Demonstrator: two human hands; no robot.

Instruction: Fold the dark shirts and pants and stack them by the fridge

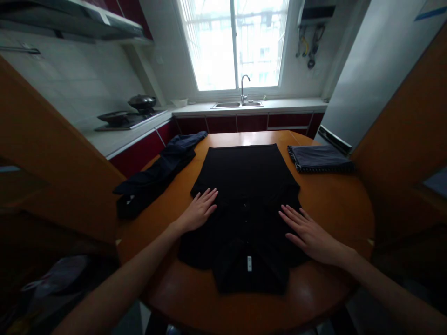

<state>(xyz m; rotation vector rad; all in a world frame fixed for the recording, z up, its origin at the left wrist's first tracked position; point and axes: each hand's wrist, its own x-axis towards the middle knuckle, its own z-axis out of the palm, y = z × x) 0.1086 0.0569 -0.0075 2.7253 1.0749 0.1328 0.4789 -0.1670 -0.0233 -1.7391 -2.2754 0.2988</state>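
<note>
Black shirt (244, 181) lies spread flat mid-bench (335, 204), collar end toward the person, hem toward the window. Small white label (249, 264) shows inside the collar, short button row just beyond it.

Left hand (199, 211) palm down on the shirt's left side, fingers extended and slightly apart, gripping nothing. Right hand (309, 235) the same on the right side, fingers a bit more spread, heel near the shirt's edge. Both forearms come in from the near corners, crossing the bench's near edge.

Left of the shirt: dark clothes (160, 170) in a loose pile running along the bench edge, bluish piece on top of a black one. Right, past the right hand: folded grey cloth (319, 158) with a dark patterned border, near the far right edge, apart from the shirt. Neither pile overlaps the shirt; bare wood shows between.

Beyond the bench: white counter with sink (237, 104) and tap (243, 88) under the window (233, 44). Stove (131, 119) far left, lidded pot (142, 102) and a pan (113, 116) on it. Range hood (77, 21) above. Fridge (377, 70) on the right, behind the folded cloth.
</note>
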